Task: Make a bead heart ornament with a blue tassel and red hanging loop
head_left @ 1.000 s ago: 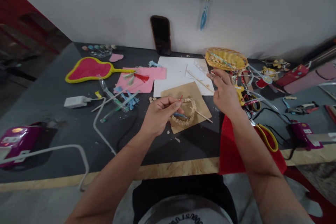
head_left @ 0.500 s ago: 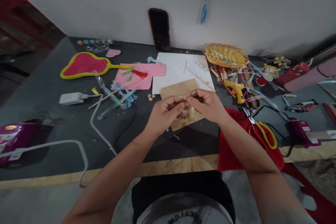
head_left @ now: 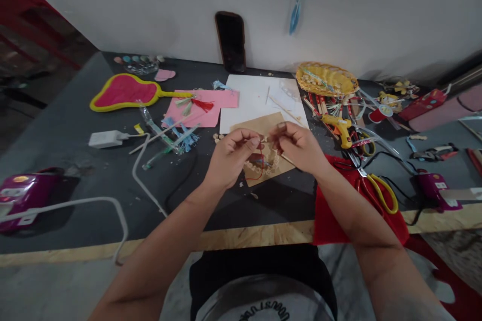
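Over a brown paper sheet both hands work at a ring of small beige pieces, which look like beads or tiny flowers. My left hand is pinched on its upper left side, and a red thread hangs in a loop from these fingertips. At the upper right of the ring, my right hand is closed with thumb and index finger together. Fingers hide part of the ring. A bluish bit shows inside it, too small to name.
Behind lies a white board, with a phone leaning on the wall. Rightward are a wicker basket, a yellow glue gun, scissors and red cloth. Leftward are a pink fan, tassels and a white cable.
My hands have drawn slightly apart at the top of the ring. The red thread now shows hanging below my left fingers. The view has shifted a little.
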Tool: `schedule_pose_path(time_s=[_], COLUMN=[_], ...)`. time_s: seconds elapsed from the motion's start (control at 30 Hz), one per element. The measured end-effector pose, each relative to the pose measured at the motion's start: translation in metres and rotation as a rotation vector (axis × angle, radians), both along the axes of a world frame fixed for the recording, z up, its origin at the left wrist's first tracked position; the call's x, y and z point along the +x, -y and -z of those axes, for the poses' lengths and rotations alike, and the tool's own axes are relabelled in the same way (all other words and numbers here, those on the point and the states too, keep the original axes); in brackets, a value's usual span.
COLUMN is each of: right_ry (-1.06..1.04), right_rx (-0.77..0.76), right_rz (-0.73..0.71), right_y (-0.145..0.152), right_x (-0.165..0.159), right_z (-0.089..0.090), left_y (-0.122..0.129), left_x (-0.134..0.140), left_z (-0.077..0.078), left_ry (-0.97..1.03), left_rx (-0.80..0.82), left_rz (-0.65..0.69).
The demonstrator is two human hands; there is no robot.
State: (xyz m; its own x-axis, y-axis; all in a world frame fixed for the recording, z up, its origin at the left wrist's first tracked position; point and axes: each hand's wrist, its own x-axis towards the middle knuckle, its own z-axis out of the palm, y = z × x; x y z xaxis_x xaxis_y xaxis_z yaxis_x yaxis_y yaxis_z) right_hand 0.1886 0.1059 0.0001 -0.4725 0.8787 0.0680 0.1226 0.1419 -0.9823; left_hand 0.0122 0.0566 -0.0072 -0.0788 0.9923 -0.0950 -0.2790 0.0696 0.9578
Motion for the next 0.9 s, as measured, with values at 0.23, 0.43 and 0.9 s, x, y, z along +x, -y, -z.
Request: schedule_pose_path(time_s=[0.23, 0.43, 0.9], right_ry=[0.018, 0.084, 0.049], right_rx=[0.107, 0.127, 0.01], right_rz=[0.131, 0.129, -0.028], right_y=[-0.016, -0.013, 0.007], right_x=[0.021, 0.017, -0.006], right_z=[-0.006, -0.003, -0.002], left_y=[-0.004, -0.002, 0.006], left_x=[-0.004, 0.003, 0.016], left_z=[0.001, 0.002, 0.001], left_ry=[0.086, 0.039, -0.371], left_rx=[-0.072, -0.061, 0.139], left_rz=[0.012, 0.037, 0.077])
